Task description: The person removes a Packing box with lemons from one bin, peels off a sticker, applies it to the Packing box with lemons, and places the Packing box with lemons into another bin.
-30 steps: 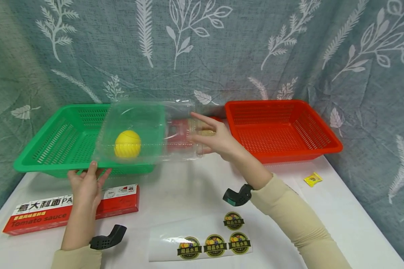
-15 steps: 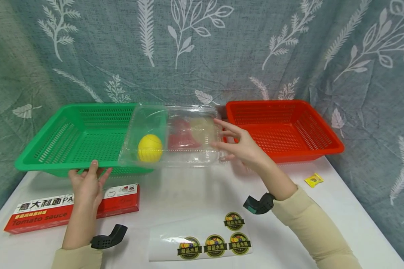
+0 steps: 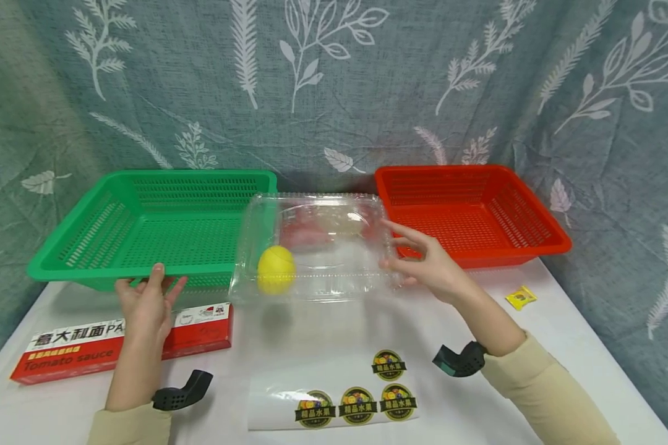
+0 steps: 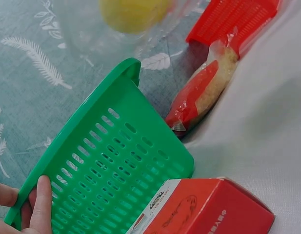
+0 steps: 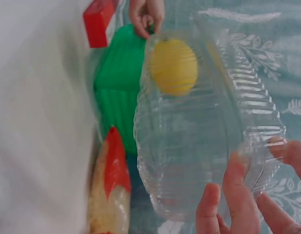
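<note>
My right hand (image 3: 431, 262) pinches the right end of a clear plastic clamshell box (image 3: 336, 262), which is raised above the table. Inside, at the box's left end, lies a yellow lemon-like fruit (image 3: 276, 270). In the right wrist view my fingers (image 5: 236, 190) and thumb grasp the box's ribbed edge. My left hand (image 3: 147, 306) grips the front rim of a green basket (image 3: 128, 272), one finger over the rim and others folded behind it in the left wrist view. The box overlaps the basket's right end in the head view.
A red basket (image 3: 473, 256) stands at the right. Between the baskets lies a red-and-clear packet (image 4: 204, 92), partly behind the box. A red tomato sauce pasta box (image 3: 200, 337) lies front left, a sticker sheet (image 3: 281, 417) front middle, a small yellow wrapped sweet (image 3: 520, 297) right.
My right hand has carried the clear box, with the yellow fruit in it, rightward and down toward the front, out from over most of the green basket. My left hand has stayed at the rim.
</note>
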Available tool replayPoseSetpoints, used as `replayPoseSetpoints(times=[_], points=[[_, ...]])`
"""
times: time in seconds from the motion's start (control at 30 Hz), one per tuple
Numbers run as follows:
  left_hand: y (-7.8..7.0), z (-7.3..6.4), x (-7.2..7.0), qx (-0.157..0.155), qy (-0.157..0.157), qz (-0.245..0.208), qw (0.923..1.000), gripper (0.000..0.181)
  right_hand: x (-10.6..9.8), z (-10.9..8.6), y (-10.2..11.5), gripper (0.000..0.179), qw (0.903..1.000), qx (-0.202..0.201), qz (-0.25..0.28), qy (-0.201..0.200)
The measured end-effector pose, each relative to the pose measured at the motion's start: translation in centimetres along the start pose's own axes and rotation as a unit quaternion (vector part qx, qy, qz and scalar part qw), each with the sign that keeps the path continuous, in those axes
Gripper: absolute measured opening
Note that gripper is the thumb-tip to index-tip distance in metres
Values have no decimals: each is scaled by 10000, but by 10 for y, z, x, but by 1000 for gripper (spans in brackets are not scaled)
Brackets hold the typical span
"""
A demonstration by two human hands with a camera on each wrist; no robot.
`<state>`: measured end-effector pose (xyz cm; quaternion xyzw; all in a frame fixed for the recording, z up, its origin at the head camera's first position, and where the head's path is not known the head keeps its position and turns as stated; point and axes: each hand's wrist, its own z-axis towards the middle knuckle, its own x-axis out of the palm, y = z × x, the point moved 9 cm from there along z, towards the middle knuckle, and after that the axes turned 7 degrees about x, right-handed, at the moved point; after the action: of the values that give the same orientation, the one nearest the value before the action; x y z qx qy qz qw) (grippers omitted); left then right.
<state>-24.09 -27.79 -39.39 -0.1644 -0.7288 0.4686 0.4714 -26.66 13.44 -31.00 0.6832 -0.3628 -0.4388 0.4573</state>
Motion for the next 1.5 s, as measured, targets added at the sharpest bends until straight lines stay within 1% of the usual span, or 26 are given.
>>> replayPoseSetpoints(times=[0.2,0.3,0.53,0.67,0.83,1.2,1.5], points=[[0,0,0,66,23,-2,10000,52,-8,-8,-14,67,9999,-14,161,50],[0,1,0,70,37,-35,10000,53,-9,-12,-21,68,9999,39,123,69],[0,1,0,104,105,-66,9999,50,-7,-17,-36,70,9996,195,85,196],[0,0,-1,93,125,-75,9999,51,-5,-19,-45,71,9993,289,73,217],[0,1,-2,61,112,-9,9999,53,-2,-19,-55,72,9992,316,73,215],[-2,0,-1,148,161,115,9997,53,1,-24,-63,71,9995,169,21,269],[-2,0,0,172,142,165,9996,51,5,-31,-71,71,9988,274,220,338]])
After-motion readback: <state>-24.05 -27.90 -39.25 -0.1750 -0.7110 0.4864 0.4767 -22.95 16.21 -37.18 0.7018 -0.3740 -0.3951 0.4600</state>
